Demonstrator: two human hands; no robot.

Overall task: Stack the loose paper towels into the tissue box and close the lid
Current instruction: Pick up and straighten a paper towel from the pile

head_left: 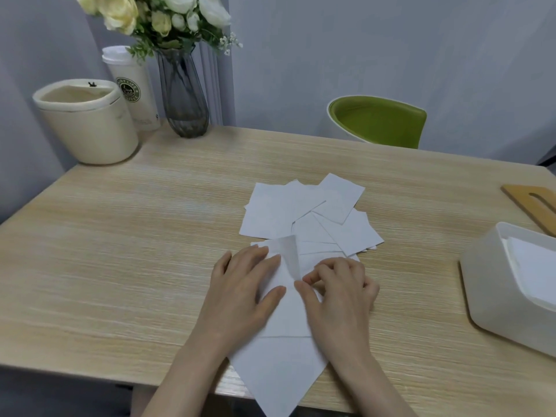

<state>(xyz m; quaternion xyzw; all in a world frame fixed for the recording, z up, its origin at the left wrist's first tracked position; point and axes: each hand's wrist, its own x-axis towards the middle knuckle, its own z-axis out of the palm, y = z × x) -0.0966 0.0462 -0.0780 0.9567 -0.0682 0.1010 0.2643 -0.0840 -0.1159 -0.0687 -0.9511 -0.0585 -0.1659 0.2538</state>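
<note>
Both hands work a paper towel at the near edge of a pale wood-grain table.

The left hand [243, 284] lies flat, fingers straight, on the towel [282, 314]; the right hand [337, 287] pinches its folded flap. Loose towels [304, 212] fan out just beyond. The open tissue box [511, 284] sits right, its wooden lid [532, 203] behind it, near grey walls.

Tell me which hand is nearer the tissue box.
Right. The right hand lies on the paper towels beside the tissue box; the left hand is farther away.
</note>
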